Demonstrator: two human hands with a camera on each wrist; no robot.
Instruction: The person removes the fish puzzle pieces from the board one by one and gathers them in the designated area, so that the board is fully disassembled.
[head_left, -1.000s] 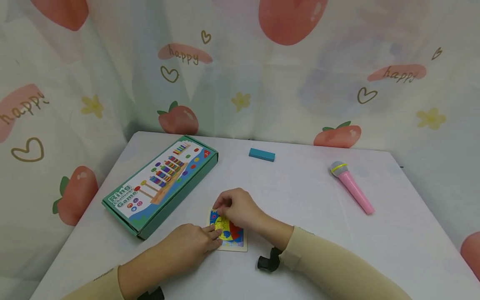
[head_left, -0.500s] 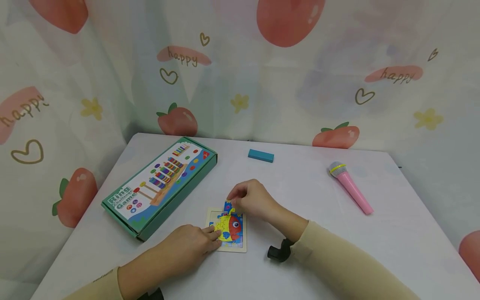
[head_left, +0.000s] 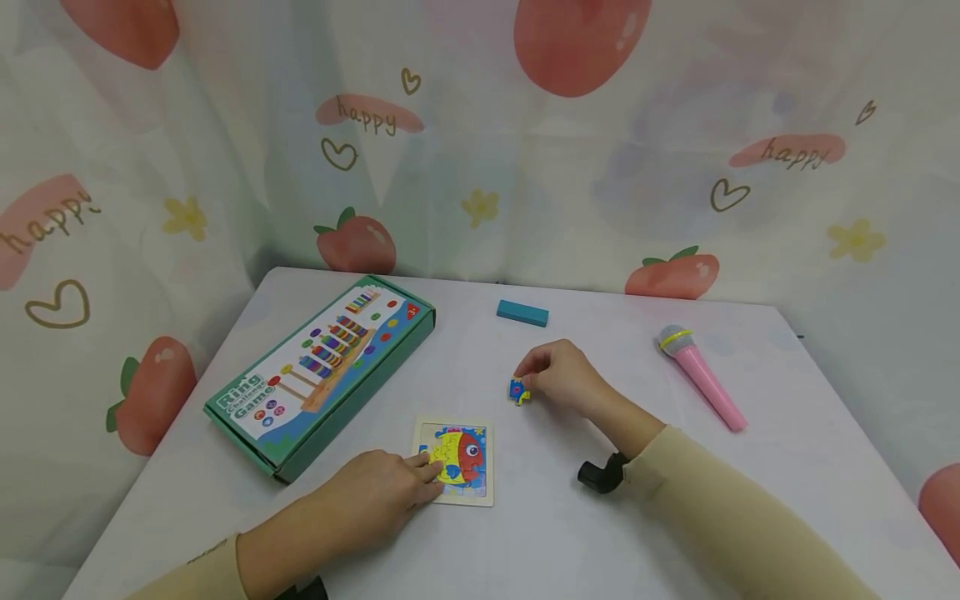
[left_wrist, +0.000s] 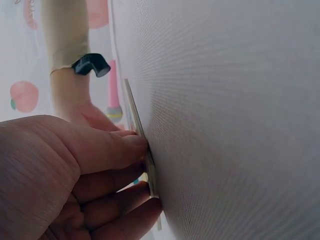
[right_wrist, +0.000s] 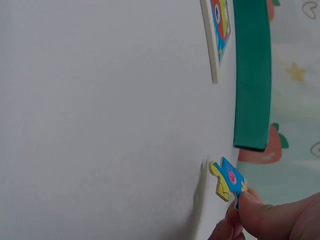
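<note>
A small framed jigsaw puzzle (head_left: 480, 492) with a yellow and red fish picture lies flat on the table. My left hand (head_left: 386, 492) rests its fingers across the puzzle's left part and presses it down; in the left wrist view, thumb and fingertips (left_wrist: 137, 142) meet the thin board (left_wrist: 131, 95), seen edge-on. Farther back and to the right, my right hand (head_left: 566, 375) pinches a puzzle piece (head_left: 517, 390) between thumb and fingers. In the right wrist view this puzzle piece (right_wrist: 230, 177) shows blue with a pink spot and a yellow edge. A bare spot shows at the frame's upper left.
A green Ring Challenge Game box (head_left: 322, 375) lies slanted at the left. Near the back edge is a teal block (head_left: 522, 312), and a pink toy microphone (head_left: 705, 379) lies at the right. A printed curtain (head_left: 480, 150) hangs behind the white table (head_left: 637, 533).
My right hand has lifted the puzzle piece out of the frame's upper left and carried it back and to the right. The left hand stays in place on the puzzle.
</note>
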